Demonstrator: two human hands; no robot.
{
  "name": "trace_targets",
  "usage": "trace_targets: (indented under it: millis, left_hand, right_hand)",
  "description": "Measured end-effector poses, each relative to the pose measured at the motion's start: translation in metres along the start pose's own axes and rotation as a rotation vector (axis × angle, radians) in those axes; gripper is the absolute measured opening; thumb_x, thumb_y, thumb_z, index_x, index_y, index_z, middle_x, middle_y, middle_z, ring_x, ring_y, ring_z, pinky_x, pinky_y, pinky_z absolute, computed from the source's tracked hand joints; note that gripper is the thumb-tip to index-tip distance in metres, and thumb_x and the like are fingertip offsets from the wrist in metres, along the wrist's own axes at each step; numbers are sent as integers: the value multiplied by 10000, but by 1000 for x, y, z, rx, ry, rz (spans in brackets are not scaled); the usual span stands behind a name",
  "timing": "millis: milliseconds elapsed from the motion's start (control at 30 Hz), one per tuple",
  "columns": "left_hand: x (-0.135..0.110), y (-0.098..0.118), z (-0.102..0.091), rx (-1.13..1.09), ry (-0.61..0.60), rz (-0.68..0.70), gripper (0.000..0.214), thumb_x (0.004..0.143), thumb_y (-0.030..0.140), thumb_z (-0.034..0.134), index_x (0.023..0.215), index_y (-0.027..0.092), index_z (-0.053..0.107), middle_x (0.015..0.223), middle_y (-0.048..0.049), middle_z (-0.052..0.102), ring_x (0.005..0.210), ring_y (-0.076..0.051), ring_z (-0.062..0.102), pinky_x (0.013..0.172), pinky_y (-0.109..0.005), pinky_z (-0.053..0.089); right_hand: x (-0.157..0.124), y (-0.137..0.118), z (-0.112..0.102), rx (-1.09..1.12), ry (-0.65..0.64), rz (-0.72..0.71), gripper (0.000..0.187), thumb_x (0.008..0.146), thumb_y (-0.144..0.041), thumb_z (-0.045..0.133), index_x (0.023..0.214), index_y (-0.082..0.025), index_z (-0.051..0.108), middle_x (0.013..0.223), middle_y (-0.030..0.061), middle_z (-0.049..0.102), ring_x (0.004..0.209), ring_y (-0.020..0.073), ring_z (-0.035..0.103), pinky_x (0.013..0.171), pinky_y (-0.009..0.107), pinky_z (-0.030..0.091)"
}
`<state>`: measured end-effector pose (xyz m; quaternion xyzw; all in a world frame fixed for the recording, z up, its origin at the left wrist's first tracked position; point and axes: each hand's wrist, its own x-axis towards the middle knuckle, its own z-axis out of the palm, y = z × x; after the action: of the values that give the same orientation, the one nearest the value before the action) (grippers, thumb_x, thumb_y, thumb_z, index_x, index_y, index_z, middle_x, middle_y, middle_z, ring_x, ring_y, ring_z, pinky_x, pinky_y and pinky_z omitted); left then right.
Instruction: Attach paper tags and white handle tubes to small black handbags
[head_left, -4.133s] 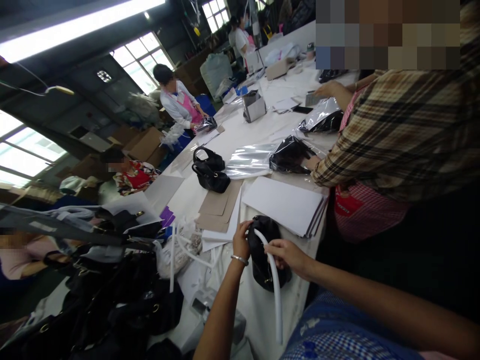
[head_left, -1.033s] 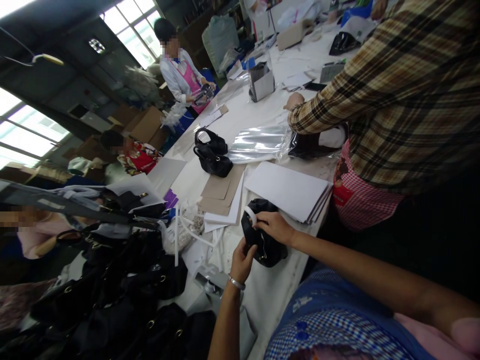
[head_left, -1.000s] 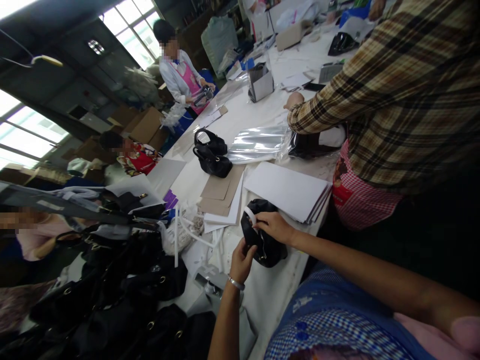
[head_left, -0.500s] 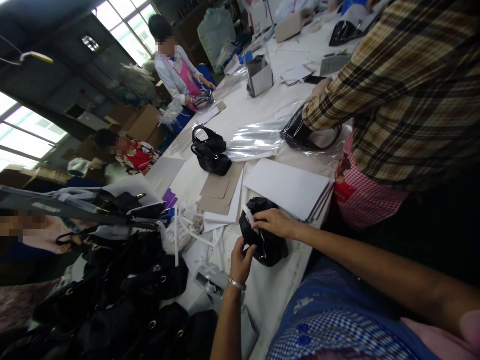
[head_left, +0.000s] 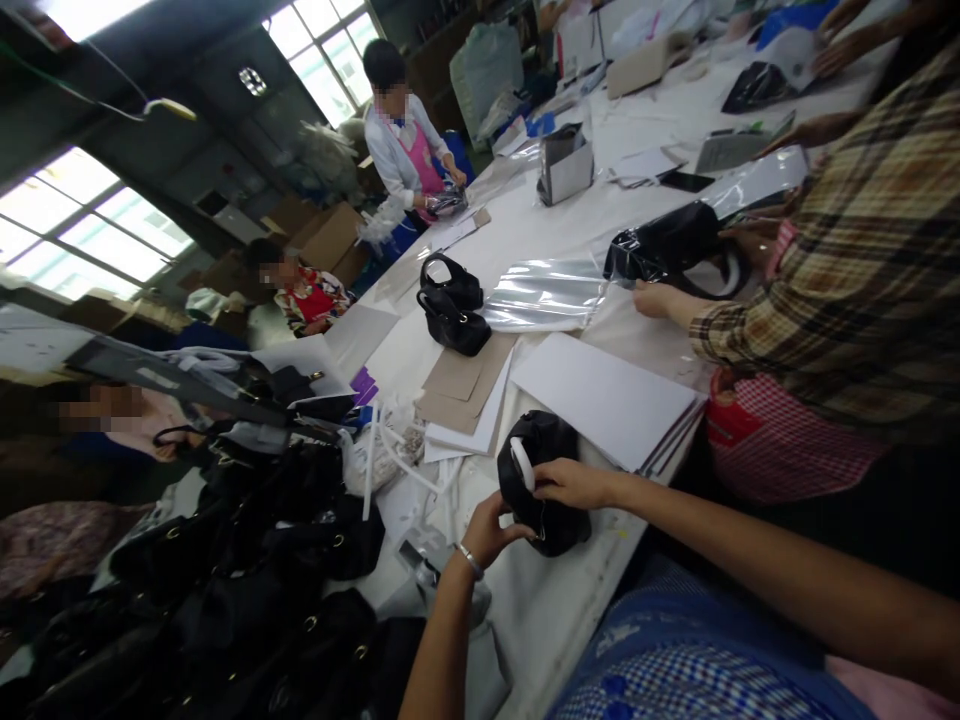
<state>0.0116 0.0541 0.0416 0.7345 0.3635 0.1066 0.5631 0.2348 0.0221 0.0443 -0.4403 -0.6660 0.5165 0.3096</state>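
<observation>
A small black handbag (head_left: 551,450) sits on the white table (head_left: 555,600) near its front edge. A white foam tube (head_left: 521,463) wraps the bag's handle. My right hand (head_left: 574,482) is closed on that wrapped handle at the bag's top. My left hand (head_left: 491,530), with a bracelet at the wrist, grips the bag's lower left side with curled fingers.
A stack of white sheets (head_left: 604,395) and brown cardboard pieces (head_left: 461,385) lie just beyond the bag. Two more black bags (head_left: 454,310) stand farther back. A heap of black bags (head_left: 225,590) fills the left. A person in a plaid shirt (head_left: 840,300) bags a purse at right.
The long white tube that hung loose from the bag now sits wound tightly on the handle. My left hand moved from the top of the bag to its lower side. The view shifted right.
</observation>
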Motion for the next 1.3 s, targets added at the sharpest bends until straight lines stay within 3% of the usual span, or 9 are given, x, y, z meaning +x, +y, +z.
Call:
trace_targets:
  millis: [200,367,500,633,833,967,1167,1300]
  left_hand:
    - [-1,15,8,103,101,-67,447,666,407,746,1038,182,641,947,-55,702,901,-228,643,852,-337,510]
    - [-11,9,18,123,231,-100,440,678,423,733,1034,178,648,907,-53,698,838,-209,636,794,-319,518]
    - [-10,3,18,218,253,-112,402,665,422,744,976,179,668,919,-69,695,840,-218,621,791,-340,507]
    - [-3,5,15,258,219,-107,406,652,413,757,984,196,673,962,-72,691,883,-229,615,822,-359,498]
    - [-10,8,20,78,247,-163,441,684,374,739,1067,184,633,987,-65,682,890,-210,621,813,-339,517]
    - [-17,10,28,-40,276,-159,411,705,336,722,1076,188,625,1023,-67,666,921,-208,614,818,-339,523]
    - [-15,32,33,-179,380,-124,348,809,311,606,1132,182,598,1119,-79,643,1027,-210,596,903,-340,486]
    - [-7,55,35,-228,486,-79,316,854,342,540,1107,165,607,1077,-79,664,1009,-204,606,917,-324,459]
  right_hand:
    - [5,5,3,24,151,68,213,855,-198,478,965,-203,661,890,44,700,797,201,639,759,289,453]
    - [2,5,3,83,254,41,199,902,-239,424,930,-202,617,819,29,673,713,172,614,693,264,442]
    - [6,5,-1,195,218,35,196,910,-263,414,938,-199,598,795,22,664,677,162,617,656,247,454]
    - [14,10,-2,157,159,48,231,902,-253,420,998,-189,619,831,40,684,705,179,631,673,263,458]
    - [15,21,1,22,-35,27,240,797,-137,497,894,-194,709,870,49,726,810,217,661,735,275,462]
    - [13,13,-4,-42,-77,39,283,741,-78,494,876,-183,720,881,54,729,837,220,663,749,270,466]
    - [1,-18,-13,-147,140,94,252,741,-168,565,957,-174,695,944,73,706,884,238,635,799,317,471]
    - [-8,-22,-17,43,124,88,347,740,-244,597,1074,-175,660,1024,67,691,939,246,624,849,356,478]
